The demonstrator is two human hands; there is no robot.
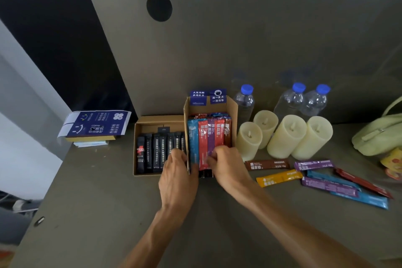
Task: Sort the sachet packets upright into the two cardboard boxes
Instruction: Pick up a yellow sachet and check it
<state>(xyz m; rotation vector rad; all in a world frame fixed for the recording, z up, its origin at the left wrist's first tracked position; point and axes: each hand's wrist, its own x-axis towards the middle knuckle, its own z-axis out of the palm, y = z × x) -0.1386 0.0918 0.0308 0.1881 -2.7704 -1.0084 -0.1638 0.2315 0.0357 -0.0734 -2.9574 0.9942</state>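
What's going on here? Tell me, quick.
A person is sorting sachets into two boxes. The left hand grips the left wall of the taller box, and the right hand pinches the coloured sachets standing in it. The lower box beside it holds black sachets. Several loose sachets lie on the table to the right, not yet boxed.

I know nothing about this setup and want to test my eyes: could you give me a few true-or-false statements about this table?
1. The left box holds black sachets. True.
2. Four water bottles stand behind the candles. False: three.
3. The yellow sachet stands in the right box. False: it lies flat on the table.
4. The right hand holds coloured sachets in the right box. True.
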